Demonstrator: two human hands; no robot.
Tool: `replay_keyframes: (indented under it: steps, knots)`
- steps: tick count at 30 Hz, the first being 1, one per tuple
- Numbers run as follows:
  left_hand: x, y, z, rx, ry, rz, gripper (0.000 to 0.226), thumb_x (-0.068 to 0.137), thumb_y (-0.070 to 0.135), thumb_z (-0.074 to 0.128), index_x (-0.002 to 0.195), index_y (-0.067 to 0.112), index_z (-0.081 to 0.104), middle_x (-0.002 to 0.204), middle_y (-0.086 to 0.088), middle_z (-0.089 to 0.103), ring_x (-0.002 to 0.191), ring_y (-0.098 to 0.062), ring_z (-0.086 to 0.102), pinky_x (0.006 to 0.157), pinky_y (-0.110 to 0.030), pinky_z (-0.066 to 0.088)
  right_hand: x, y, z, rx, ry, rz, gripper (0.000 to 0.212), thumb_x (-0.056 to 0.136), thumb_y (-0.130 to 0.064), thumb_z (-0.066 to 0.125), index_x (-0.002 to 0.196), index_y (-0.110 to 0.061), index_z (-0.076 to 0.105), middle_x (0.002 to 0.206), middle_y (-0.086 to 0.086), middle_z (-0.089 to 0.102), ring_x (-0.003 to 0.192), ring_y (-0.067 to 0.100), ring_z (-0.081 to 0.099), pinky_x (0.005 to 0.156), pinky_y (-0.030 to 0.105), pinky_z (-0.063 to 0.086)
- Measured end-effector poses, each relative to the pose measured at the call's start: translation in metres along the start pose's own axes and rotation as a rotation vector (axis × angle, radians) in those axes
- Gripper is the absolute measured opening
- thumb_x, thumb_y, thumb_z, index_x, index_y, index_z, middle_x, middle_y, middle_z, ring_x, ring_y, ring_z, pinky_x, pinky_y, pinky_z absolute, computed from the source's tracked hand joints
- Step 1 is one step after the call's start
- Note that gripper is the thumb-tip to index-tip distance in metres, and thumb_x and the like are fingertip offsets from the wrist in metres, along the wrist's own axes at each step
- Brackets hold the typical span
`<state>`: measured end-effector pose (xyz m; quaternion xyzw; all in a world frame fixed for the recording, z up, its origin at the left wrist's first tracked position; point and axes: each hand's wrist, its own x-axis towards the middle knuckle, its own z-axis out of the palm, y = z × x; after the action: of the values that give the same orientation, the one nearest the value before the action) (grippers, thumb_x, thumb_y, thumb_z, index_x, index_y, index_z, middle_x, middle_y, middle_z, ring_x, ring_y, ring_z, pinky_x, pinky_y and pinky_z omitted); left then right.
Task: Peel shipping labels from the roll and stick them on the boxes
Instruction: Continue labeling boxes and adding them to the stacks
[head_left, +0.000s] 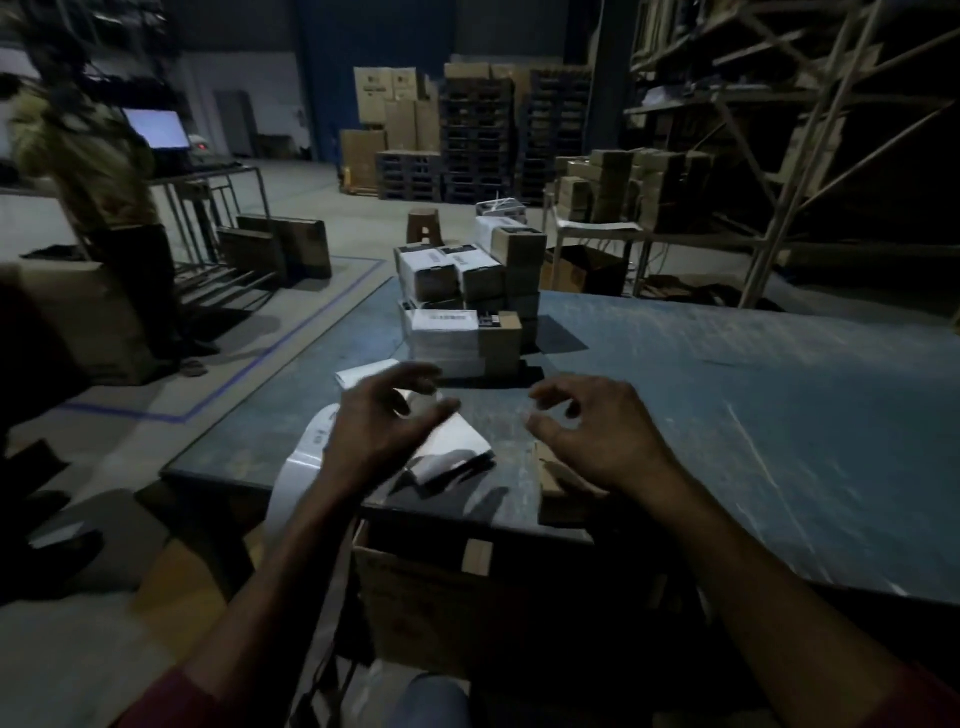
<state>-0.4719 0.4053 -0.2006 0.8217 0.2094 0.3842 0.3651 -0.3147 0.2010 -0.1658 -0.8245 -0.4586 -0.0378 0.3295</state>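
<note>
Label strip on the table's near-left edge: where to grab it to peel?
Probably pinch the label strip at its free right-hand end lying flat on the table, coming from above with the left hand, which hovers over it.

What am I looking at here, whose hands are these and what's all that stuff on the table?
This is one picture from a camera worn on a person's head, looking down at their own bare hands. There is no machine. The left hand and right hand hover over a blue table, fingers loosely curled, holding nothing. Under the left hand lies a strip of white labels that runs off the table's edge. Behind stands a stack of boxes, several already labelled. The room is dim.
</note>
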Motion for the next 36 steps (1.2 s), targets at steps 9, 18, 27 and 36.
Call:
replay_keyframes:
  steps: [9, 18, 27, 36]
  knots:
    - [-0.015, -0.058, -0.095, 0.009, -0.011, -0.536, 0.053, 0.089, 0.054, 0.075, 0.122, 0.018, 0.055, 0.110, -0.012, 0.069, 0.080, -0.014, 0.063, 0.058, -0.025, 0.045, 0.015, -0.081, 0.096, 0.203, -0.331, 0.006, 0.019, 0.085, -0.042, 0.078, 0.092, -0.035, 0.062, 0.091, -0.009, 0.074, 0.087, 0.012, 0.070, 0.081, 0.038, 0.059]
    - [-0.019, -0.079, -0.103, -0.218, -0.115, -0.545, 0.054, 0.075, 0.006, 0.092, 0.119, 0.020, 0.066, 0.084, -0.014, 0.075, 0.071, -0.024, 0.073, 0.063, -0.036, 0.055, 0.036, -0.094, 0.124, 0.489, -0.333, 0.330, 0.050, 0.082, -0.028, 0.084, 0.118, -0.030, 0.050, 0.094, 0.010, 0.073, 0.069, 0.027, 0.074, 0.052, 0.036, 0.054]
    - [-0.046, -0.047, -0.103, -0.628, 0.005, -0.414, 0.054, 0.072, 0.007, 0.086, 0.123, 0.011, 0.070, 0.101, -0.021, 0.078, 0.090, -0.033, 0.077, 0.082, -0.056, 0.058, 0.009, -0.106, 0.114, 0.079, 0.046, -0.105, 0.048, 0.087, -0.036, 0.076, 0.131, -0.035, 0.057, 0.162, 0.007, 0.027, 0.144, 0.023, 0.030, 0.104, 0.013, 0.030]
    - [-0.045, -0.028, -0.093, -0.537, 0.077, -0.175, 0.043, 0.077, -0.001, 0.084, 0.117, 0.010, 0.073, 0.092, -0.014, 0.080, 0.089, -0.025, 0.079, 0.077, -0.033, 0.062, 0.016, -0.111, 0.105, -0.067, 0.137, -0.453, 0.047, 0.082, -0.054, 0.068, 0.118, -0.025, 0.076, 0.148, 0.005, 0.055, 0.130, 0.037, 0.043, 0.099, 0.051, 0.045]
